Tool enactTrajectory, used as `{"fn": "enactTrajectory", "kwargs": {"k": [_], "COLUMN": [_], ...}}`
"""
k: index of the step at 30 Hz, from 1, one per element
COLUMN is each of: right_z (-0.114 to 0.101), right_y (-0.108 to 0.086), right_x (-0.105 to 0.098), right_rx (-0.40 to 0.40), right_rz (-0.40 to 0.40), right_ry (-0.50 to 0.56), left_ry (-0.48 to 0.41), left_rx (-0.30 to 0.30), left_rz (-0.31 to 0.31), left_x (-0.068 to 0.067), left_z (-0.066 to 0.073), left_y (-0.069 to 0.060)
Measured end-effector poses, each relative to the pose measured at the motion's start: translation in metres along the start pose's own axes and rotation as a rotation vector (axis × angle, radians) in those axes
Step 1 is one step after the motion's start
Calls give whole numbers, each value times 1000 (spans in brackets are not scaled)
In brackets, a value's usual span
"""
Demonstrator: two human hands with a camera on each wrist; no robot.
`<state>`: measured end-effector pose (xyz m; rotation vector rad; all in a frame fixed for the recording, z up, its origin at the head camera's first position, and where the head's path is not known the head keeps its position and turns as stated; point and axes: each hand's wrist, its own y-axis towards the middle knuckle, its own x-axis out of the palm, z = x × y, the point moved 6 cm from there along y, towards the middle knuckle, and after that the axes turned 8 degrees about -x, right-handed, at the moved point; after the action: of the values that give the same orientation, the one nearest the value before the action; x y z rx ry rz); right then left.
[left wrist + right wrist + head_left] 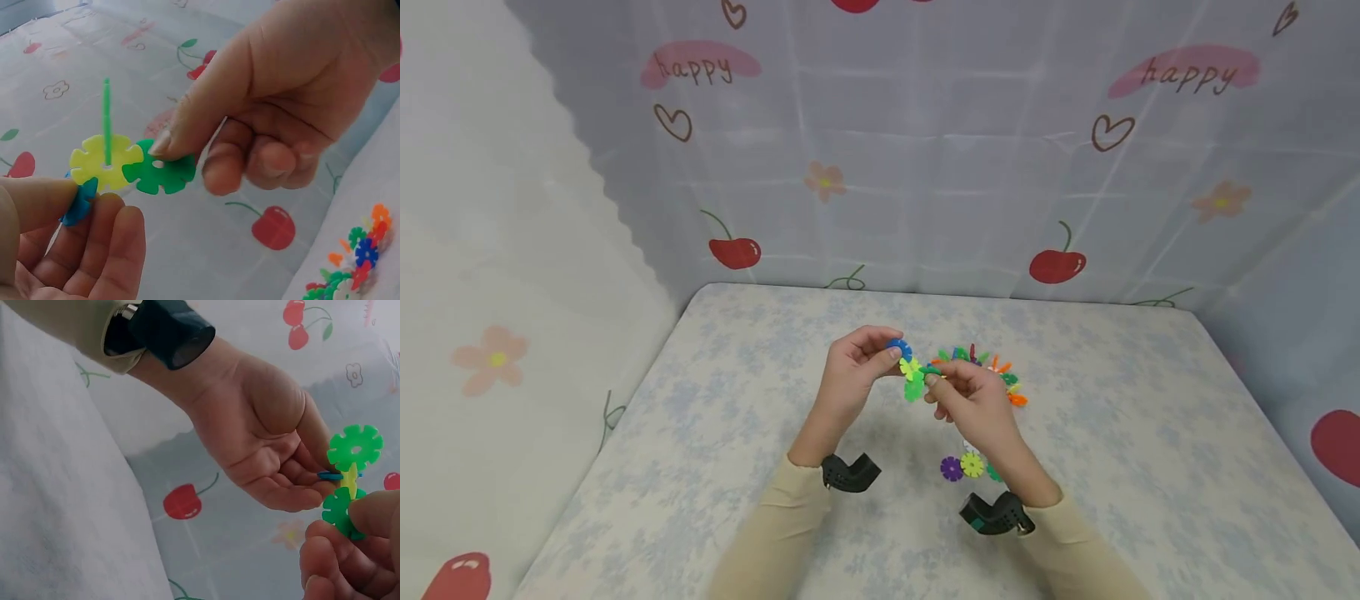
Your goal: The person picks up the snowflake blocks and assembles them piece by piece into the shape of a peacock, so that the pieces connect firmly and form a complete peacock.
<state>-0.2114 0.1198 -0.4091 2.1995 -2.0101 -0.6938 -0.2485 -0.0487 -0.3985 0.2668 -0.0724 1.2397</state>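
Observation:
Near the middle of the head view, the left hand (850,379) pinches a blue notched disc (901,347) between thumb and fingers. Joined to it is a yellow disc (94,164), which also links to a green disc (172,176) pinched by the right hand (981,407). A brighter green disc (355,447) is slotted into the yellow one and appears edge-on in the left wrist view. Both hands hold this joined cluster above the table. Fingertips partly cover the blue and darker green discs.
Behind the right hand, a multicoloured group of joined discs (1017,399) lies on the table (700,500). Nearer, purple (951,468), yellow (972,464) and green discs lie beside the right forearm, which partly hides them. Patterned cloth hangs around the table.

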Motion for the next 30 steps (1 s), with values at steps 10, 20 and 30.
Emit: {"fn": "enactTrajectory", "kwargs": {"k": [10,20,30], "right_z": [-29,-2,92], "right_y": [-8,5,-7], "right_x": [-2,-17,-17], "right_rx": [-393,11,464], "right_rz": [83,-195,-715], "right_ry": [-163,-363,-750], "left_ry": [-182,-299,-426], "left_rx": [-3,-119,-177], "left_rz": [-59,-124,-64], "left_x": [11,18,7], "left_z": [-10,-19,-19], "left_y": [1,3,5]}}
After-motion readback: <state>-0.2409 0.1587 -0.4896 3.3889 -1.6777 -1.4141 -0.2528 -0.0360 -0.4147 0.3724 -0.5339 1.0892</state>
